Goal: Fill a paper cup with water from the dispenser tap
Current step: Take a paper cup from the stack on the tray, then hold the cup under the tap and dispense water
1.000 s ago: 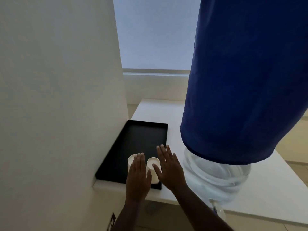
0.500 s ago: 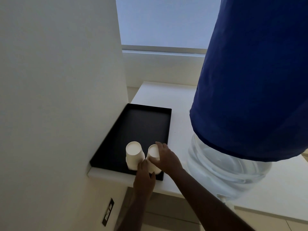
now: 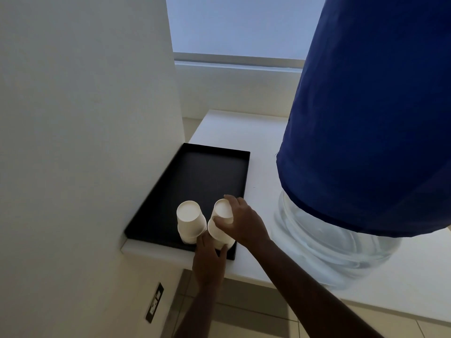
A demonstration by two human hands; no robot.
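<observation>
Two short stacks of white paper cups stand upside down at the near end of a black tray [image 3: 210,172]. My right hand [image 3: 244,222] grips the top cup of the right stack [image 3: 220,215] with thumb and fingers around its upturned base. My left hand [image 3: 208,259] holds the lower cups of that same stack from the near side. The left stack [image 3: 189,220] stands free beside it. The large water bottle [image 3: 329,250], under a blue cover [image 3: 371,123], rises at the right. No tap shows.
The tray lies on a white counter [image 3: 258,147] against a white wall [image 3: 85,118] on the left. A window sill [image 3: 239,62] runs behind. A wall socket [image 3: 154,302] sits low on the wall above a tiled floor.
Both hands went from hovering flat over the cups to gripping the right stack, the right hand on top, the left hand at its base. The camera has tilted slightly.
</observation>
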